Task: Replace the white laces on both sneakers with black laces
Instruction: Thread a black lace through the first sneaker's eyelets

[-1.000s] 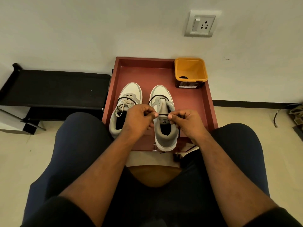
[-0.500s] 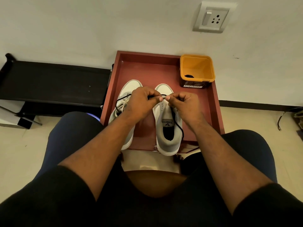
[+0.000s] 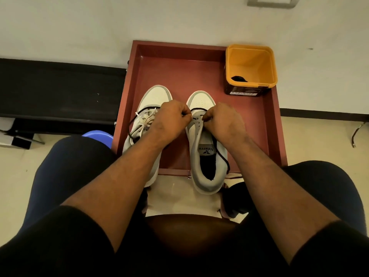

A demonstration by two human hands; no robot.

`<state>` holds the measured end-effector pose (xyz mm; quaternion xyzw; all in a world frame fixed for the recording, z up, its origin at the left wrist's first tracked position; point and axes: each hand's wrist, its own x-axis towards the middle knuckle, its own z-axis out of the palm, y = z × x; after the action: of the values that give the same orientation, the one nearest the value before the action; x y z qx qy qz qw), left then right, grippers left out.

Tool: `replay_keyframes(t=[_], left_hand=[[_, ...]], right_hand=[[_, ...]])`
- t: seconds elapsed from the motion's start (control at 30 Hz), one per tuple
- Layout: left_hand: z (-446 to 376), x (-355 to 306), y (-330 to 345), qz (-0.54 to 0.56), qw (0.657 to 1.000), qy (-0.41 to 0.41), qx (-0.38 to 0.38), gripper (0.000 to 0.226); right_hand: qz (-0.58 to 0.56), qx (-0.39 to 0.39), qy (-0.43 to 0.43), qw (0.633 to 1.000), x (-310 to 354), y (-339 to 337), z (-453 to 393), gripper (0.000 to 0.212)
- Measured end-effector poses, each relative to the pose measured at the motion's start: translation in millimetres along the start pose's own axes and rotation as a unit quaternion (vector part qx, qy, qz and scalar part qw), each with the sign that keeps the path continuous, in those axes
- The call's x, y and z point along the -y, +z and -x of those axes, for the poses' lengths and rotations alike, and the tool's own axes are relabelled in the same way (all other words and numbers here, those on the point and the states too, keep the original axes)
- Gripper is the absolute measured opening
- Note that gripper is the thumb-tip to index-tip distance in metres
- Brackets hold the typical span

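Both hands, left hand [image 3: 171, 118] and right hand [image 3: 223, 119], pinch the black lace [image 3: 196, 109] at the right sneaker [image 3: 201, 136] (only first holes threaded); the left sneaker [image 3: 147, 116] keeps white laces [image 3: 144, 121].

Both sneakers sat in red tray [image 3: 273, 124]. L hand [image 3: 169, 121] & R hand [image 3: 223, 121] pinched black lace [image 3: 220, 154] over R sneaker [image 3: 201, 100] eyelets. L sneaker [image 3: 155, 96] had tangled white lace [image 3: 145, 119] w/ black lace. Yellow bin [image 3: 251, 64] in tray's far R corner.

A red-brown tray [image 3: 267, 124] carries two sneakers side by side [image 3: 154, 96] [image 3: 201, 99] and a yellow tub [image 3: 251, 62] in its far right corner.
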<state>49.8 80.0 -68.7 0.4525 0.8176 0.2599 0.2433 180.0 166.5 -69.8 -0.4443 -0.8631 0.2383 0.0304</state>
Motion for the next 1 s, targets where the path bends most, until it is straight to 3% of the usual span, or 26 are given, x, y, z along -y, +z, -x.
replay_keyframes(t=[0.3,0.47,0.63,1.0], left_hand=[[1.3,-1.1,8.0,0.023,1.000,-0.008,-0.014,0.013],[-0.1,-0.6,14.4,-0.002,1.000,0.005,0.004,0.014],[0.6,0.3,17.5,-0.029,0.998,0.051,-0.032,0.016],[22.0,-13.3,6.9,-0.025,0.994,0.068,0.077,0.032]], right_hand=[[-0.092,0.006,0.018,0.996,-1.4,7.9,2.9,0.018],[-0.143,-0.044,0.046,0.988,-0.4,17.6,8.5,0.018],[-0.129,-0.086,0.055,0.986,0.3,30.1,11.7,0.018],[-0.181,-0.120,0.052,0.975,-3.7,38.2,10.6,0.018]])
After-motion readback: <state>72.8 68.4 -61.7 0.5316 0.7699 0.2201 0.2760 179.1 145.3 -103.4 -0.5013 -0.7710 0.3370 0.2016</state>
